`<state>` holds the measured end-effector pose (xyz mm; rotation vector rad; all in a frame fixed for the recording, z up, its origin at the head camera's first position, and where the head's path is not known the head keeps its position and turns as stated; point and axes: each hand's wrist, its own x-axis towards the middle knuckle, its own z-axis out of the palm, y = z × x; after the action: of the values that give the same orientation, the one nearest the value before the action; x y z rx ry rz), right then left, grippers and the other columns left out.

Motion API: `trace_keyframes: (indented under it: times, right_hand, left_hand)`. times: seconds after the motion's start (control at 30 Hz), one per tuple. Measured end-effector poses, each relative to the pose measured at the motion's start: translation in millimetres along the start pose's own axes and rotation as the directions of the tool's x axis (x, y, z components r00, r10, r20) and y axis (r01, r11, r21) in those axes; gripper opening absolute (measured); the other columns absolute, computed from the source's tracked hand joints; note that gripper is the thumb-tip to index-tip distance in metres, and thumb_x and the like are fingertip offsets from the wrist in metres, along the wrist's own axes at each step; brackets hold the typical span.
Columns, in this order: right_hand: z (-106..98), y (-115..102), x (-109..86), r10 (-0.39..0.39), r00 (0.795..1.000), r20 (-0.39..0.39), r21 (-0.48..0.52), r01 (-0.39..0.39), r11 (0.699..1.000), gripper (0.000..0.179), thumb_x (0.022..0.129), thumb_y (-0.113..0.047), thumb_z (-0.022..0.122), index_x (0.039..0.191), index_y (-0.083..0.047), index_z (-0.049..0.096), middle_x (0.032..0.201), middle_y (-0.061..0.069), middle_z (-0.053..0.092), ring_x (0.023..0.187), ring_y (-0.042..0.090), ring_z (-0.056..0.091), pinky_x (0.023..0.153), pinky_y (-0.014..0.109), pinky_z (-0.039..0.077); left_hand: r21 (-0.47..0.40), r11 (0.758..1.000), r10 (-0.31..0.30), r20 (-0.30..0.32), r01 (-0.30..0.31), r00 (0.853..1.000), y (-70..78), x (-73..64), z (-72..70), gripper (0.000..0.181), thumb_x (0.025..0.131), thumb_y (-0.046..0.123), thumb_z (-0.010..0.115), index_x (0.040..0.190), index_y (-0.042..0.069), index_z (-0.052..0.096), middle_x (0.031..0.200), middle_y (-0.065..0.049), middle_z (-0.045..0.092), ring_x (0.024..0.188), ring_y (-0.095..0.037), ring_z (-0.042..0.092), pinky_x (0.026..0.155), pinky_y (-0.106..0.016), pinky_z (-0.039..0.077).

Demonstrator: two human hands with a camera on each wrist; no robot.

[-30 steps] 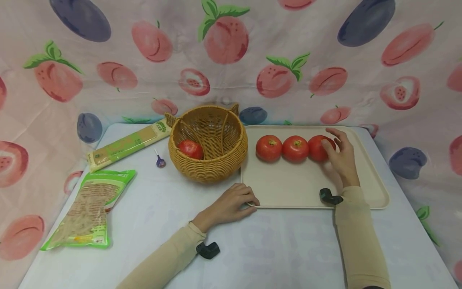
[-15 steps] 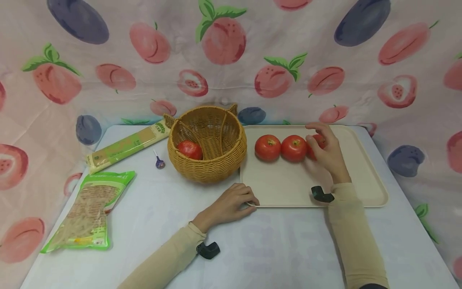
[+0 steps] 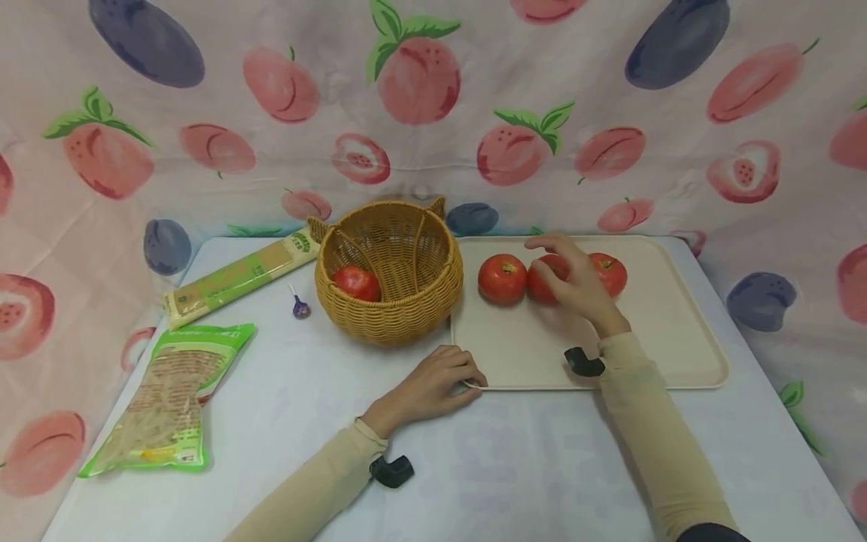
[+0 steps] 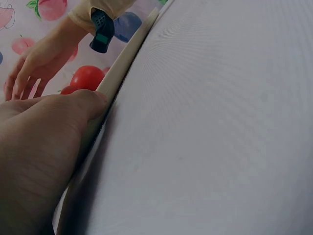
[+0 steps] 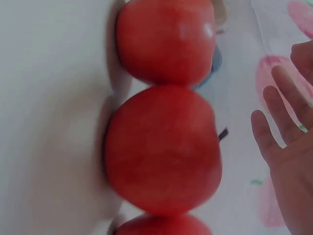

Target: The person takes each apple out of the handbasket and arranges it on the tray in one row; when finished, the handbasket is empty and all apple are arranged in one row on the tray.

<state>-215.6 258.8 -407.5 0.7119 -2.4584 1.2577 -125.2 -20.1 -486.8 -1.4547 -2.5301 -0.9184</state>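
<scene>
My left hand (image 3: 433, 380) grips the near left corner of a beige tray (image 3: 528, 350); in the left wrist view its thumb (image 4: 90, 103) lies along the rim. Three red apples stand in a row toward the tray's far side: a left apple (image 3: 501, 280), a middle apple (image 3: 539, 286) and a right apple (image 3: 612, 272). Over the middle apple, partly hiding it, hovers my right hand (image 3: 576, 282), fingers spread. The right wrist view has this hand (image 5: 293, 147) apart from the apples, the central apple (image 5: 164, 152) showing a dark stem.
Left of the tray stands a wicker basket (image 3: 386, 324) with a red fruit (image 3: 357, 283) inside. Farther left lie a lollipop (image 3: 301, 307), a long green-and-yellow noodle packet (image 3: 244, 275) and a green-edged clear food bag (image 3: 169, 399). A fruit-print cloth (image 3: 420, 165) hangs behind the table.
My right hand has moved left from the right apple to over the middle one, uncovering the right apple. The left hand stays at the tray's corner, and the apples keep their places.
</scene>
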Motion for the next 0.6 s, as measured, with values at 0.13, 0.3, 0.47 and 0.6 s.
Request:
trace_keyframes:
  times: [0.13, 0.3, 0.47, 0.6]
  right_hand:
    - [6.0, -4.2, 9.6, -0.024, 0.998, 0.061, -0.012, 0.025, 1.0, 0.035, 0.087, -0.001, 0.063, 0.12, -0.009, 0.059, 0.123, 0.004, 0.058, 0.118, 0.015, 0.048, 0.1, 0.04, 0.041]
    - [14.0, -12.9, 23.7, -0.088, 0.988, 0.123, -0.008, 0.09, 0.996, 0.036, 0.086, 0.0, 0.064, 0.121, -0.01, 0.058, 0.122, 0.005, 0.058, 0.115, 0.02, 0.05, 0.099, 0.043, 0.04]
    - [21.8, -20.7, 34.8, -0.15, 0.973, 0.175, -0.012, 0.154, 0.988, 0.036, 0.088, -0.003, 0.063, 0.121, -0.013, 0.058, 0.12, 0.003, 0.057, 0.117, 0.018, 0.05, 0.101, 0.042, 0.04]
    - [28.4, -26.1, 42.1, -0.167, 0.962, 0.217, -0.02, 0.175, 0.984, 0.033, 0.089, -0.006, 0.062, 0.122, -0.013, 0.058, 0.121, 0.001, 0.057, 0.12, 0.017, 0.048, 0.104, 0.042, 0.038]
  left_hand:
    - [-0.002, 1.0, 0.005, -0.002, -0.005, 1.0, -0.6, -0.3, 0.5, 0.011, 0.088, 0.026, 0.066, 0.098, 0.024, 0.069, 0.092, 0.014, 0.059, 0.098, -0.005, 0.052, 0.095, -0.026, 0.039]
    - [0.004, 1.0, 0.009, -0.004, -0.009, 1.0, -2.0, -0.3, 1.3, 0.011, 0.088, 0.026, 0.066, 0.098, 0.024, 0.069, 0.093, 0.014, 0.059, 0.098, -0.004, 0.052, 0.096, -0.025, 0.038]
    - [0.01, 1.0, 0.014, -0.003, -0.014, 1.0, -2.3, 0.0, 0.8, 0.011, 0.088, 0.027, 0.066, 0.098, 0.024, 0.069, 0.093, 0.014, 0.059, 0.096, -0.004, 0.052, 0.097, -0.026, 0.038]
    - [0.015, 1.0, 0.02, -0.007, -0.02, 1.0, -2.1, -0.3, 0.4, 0.01, 0.088, 0.026, 0.066, 0.097, 0.024, 0.069, 0.091, 0.013, 0.059, 0.095, -0.005, 0.052, 0.097, -0.026, 0.039]
